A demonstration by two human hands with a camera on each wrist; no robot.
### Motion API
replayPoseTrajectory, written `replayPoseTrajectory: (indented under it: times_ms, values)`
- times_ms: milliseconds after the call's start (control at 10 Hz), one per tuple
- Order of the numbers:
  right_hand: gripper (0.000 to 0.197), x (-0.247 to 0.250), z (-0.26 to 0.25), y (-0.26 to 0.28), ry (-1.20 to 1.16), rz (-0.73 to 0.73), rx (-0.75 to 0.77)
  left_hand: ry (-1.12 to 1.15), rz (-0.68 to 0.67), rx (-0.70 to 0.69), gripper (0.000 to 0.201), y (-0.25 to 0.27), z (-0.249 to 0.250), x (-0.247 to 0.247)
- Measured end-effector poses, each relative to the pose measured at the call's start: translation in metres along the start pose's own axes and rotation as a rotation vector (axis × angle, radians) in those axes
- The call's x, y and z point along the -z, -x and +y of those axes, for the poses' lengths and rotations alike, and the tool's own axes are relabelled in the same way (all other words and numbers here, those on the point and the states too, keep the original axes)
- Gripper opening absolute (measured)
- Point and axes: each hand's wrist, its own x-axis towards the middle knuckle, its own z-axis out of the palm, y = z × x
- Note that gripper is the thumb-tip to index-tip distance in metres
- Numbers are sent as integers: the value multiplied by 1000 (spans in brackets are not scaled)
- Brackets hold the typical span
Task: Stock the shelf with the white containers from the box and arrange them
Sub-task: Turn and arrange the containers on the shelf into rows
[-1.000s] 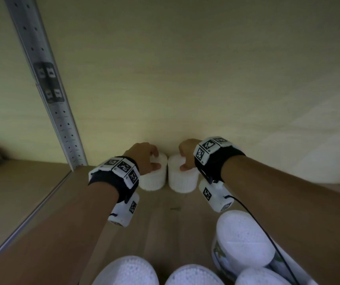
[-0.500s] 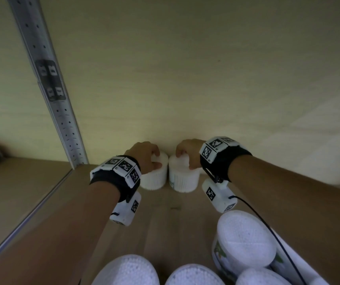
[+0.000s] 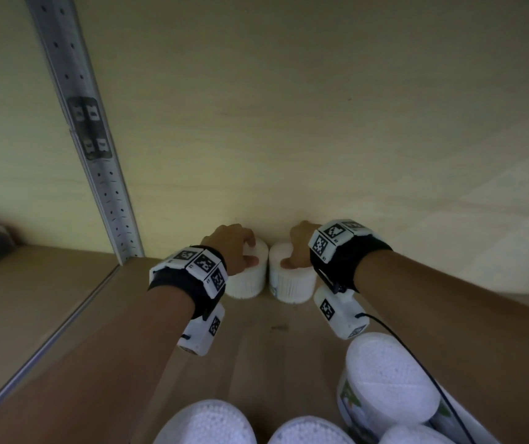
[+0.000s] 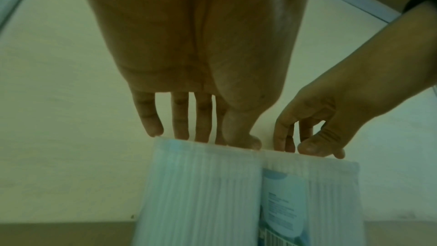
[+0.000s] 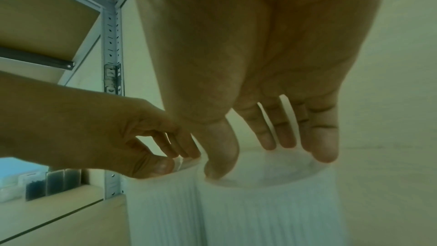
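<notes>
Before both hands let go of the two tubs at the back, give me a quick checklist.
1. Left tub upright on shelf: ok.
2. Right tub upright: ok.
3. Tubs side by side, sides meeting: ok in the wrist views.
4. Tubs against back wall: cannot tell, hands cover the gap.
5. Left hand and right hand grip only the top rims: ok.
6. Label facing front: right ok, left not ok.

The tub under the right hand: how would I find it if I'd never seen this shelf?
Start at the grey upright post and follow the back wall rightward to two ribbed white tubs standing side by side on the shelf board. It is the right tub, gripped at its top by the right hand; unlike the left tub, a printed label shows on its side.
</notes>
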Motion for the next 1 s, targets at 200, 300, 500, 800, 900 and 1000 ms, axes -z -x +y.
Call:
replayPoseTrajectory:
  times_ms: [200,300,500,800,900,1000]
  values:
    - [53,1,-3,1,-5,-3,-1,-22,-12,-3,39,-1,2,1]
    - [53,6,-4,5,26,-24,33,-24,-12,0,38,-2,1,0]
    - [61,7,0,0,45,-143,130,-12,-11,3,39,-2,0,-1]
    - [48,8,1,-1,53,3,46,-4,-11,1,38,-1,1,-1]
    - [74,-2,1,-3,182,-111,-6,1,-8,-3,37,-1,1,-2]
    - [74,-6,0,-7,231,-112,-1,-1,-4,-4,37,0,1,-2]
